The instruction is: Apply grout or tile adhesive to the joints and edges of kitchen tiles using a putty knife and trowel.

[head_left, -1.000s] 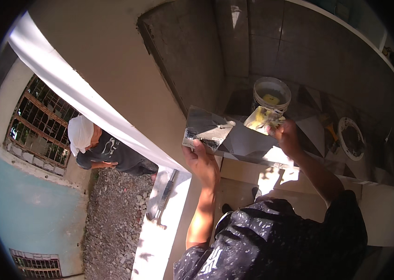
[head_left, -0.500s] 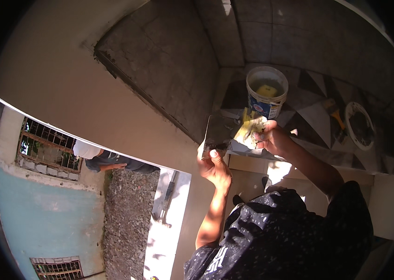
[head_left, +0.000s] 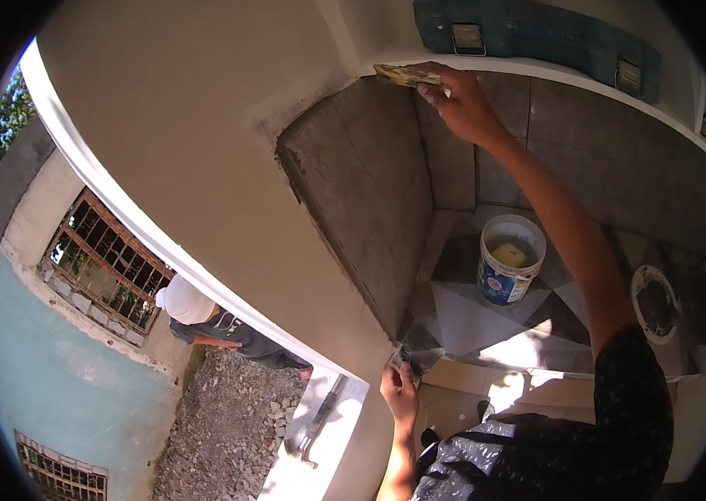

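The right hand (head_left: 462, 100) is raised, arm stretched up and forward, its grip closed on a flat, smeared yellow pad (head_left: 407, 75) — whether sponge or scraper I cannot tell. The pad lies nearly level at the upper corner of a grey wall panel (head_left: 361, 167), just beside the pale border above it; whether it touches the surface is unclear. The left hand (head_left: 401, 395) is low, near the front edge of the tiled worktop (head_left: 470, 327), its grip narrow on a flat grey plate (head_left: 422, 357), with the thumb laid over the near edge.

On the worktop, patterned in grey and white triangles, a white bucket (head_left: 493, 280) with a blue label stands upright between the two hands' heights, a yellow block (head_left: 509, 254) inside it. To its right, partly shaded, is a round dish (head_left: 663, 340) with a white rim and a dark middle. A blue-green panel (head_left: 537, 42) with metal clasps runs along the top.

At the left, beyond a beige wall (head_left: 203, 150), a hammer (head_left: 325, 409) lies on a sunlit white ledge (head_left: 328, 451). A co-worker in a white head covering (head_left: 186, 299) is outside by the gravel (head_left: 223, 409), near a rusty window grille (head_left: 111, 263).
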A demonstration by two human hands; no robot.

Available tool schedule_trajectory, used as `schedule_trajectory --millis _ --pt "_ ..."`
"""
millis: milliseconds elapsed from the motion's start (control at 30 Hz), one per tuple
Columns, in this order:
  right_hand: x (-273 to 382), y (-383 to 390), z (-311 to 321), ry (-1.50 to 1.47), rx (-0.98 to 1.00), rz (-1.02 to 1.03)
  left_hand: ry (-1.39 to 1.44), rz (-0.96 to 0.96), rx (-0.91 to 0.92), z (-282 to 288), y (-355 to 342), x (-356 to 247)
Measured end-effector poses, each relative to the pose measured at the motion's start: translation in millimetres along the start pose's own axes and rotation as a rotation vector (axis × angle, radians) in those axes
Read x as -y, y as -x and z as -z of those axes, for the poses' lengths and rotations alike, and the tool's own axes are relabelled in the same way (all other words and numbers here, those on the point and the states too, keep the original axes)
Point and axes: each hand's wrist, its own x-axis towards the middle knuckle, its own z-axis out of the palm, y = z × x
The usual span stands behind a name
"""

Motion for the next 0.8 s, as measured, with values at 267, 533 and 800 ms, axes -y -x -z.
schedule_trajectory --millis 267,533,800 --pt "-10 -47 -50 0.279 0.043 0.447 0.062 0.147 -0.054 20 -12 20" --pt "-4 -56 -28 0.482 0.146 0.488 0.09 0.145 -0.001 29 -25 26" --pt "-4 -55 -33 0.378 0.092 0.452 0.223 0.172 0.016 22 -24 18"
